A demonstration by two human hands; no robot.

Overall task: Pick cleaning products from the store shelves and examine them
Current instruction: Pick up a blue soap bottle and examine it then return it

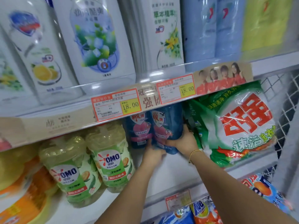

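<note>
Gripping the blue bottle [168,125]: right hand [186,140], fingers [186,129] curled round it; left hand [153,154] blurred, unclear.

A shop's cleaning-goods aisle. Tiered white shelves [174,168] fill the frame, with printed price tags [115,105] reading 18.00 clipped to their front edges beside an advertising strip [221,78]. Identical goods stand in rows: white bottles [97,38] at upper left, OMO detergent bottles [110,159] at lower left, dark blue bottles [161,126] at centre and a washing-powder bag [239,126] at right. Wire mesh [275,84] closes the far right.
</note>
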